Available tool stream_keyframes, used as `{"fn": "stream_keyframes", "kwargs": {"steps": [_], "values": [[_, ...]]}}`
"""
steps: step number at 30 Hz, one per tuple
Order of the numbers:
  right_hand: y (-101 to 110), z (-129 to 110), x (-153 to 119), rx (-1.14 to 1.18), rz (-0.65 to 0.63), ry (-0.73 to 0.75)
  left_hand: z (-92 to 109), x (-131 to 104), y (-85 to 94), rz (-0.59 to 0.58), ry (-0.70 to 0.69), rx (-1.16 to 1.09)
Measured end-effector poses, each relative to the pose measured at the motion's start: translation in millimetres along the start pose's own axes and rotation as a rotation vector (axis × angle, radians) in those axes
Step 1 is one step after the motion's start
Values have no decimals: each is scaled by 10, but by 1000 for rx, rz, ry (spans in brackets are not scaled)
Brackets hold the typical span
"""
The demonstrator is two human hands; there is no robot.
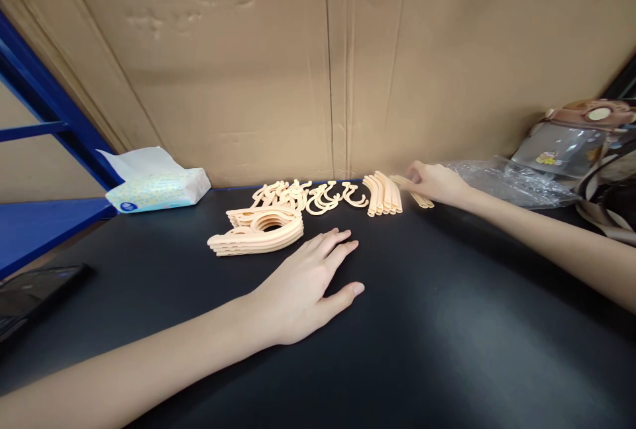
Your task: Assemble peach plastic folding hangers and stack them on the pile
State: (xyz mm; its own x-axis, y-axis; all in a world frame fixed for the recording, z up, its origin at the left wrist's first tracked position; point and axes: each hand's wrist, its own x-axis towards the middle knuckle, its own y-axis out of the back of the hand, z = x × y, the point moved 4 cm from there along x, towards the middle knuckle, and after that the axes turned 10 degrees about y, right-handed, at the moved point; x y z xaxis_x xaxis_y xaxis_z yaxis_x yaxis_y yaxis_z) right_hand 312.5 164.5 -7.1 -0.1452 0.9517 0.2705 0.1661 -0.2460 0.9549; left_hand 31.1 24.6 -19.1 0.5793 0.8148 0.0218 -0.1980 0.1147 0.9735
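My left hand (303, 286) lies palm down on the black table, its fingers apart and nothing in it. Just beyond it is a stack of peach plastic pieces (258, 240) with a round opening. Behind the stack sit several loose hook pieces (322, 199). A row of curved peach arm pieces (383, 194) lies to the right of the hooks. My right hand (434, 183) is at the far right of that row, its fingers closed on a peach arm piece (403, 181), slightly blurred. Another few pieces (422, 200) lie under that hand.
A tissue pack (156, 181) stands at the back left, and a dark phone (40, 293) lies at the left edge. Clear plastic wrap (517, 184) and a bottle with a brown lid (561, 144) are at the back right. Cardboard (238, 71) rises behind the table.
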Motion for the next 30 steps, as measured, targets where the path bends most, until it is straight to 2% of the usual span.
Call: {"fn": "stream_keyframes", "kwargs": {"steps": [6,11,14,16,18,21,23,26,30], "values": [[14,61,15,41,47,-27,13,5,8,-5,-1,-4],[233,57,33,92,166,-22,2,-4,1,-27,15,2],[431,-119,-1,159,221,52,-2,-25,-4,-21,10,-24],[533,-368,-86,284,217,209,8,-41,15,38,-5,-36],[560,-680,-234,352,116,376,32,-57,69,181,-34,-21],[455,-1133,-538,474,-148,566,69,-80,158,412,-59,57],[374,-1363,-733,531,-227,680,76,-80,189,480,-43,102],[266,-1526,-914,571,-243,719,70,-59,186,432,-10,134],[194,-1559,-984,580,-244,705,81,-44,162,343,-7,149]]}}
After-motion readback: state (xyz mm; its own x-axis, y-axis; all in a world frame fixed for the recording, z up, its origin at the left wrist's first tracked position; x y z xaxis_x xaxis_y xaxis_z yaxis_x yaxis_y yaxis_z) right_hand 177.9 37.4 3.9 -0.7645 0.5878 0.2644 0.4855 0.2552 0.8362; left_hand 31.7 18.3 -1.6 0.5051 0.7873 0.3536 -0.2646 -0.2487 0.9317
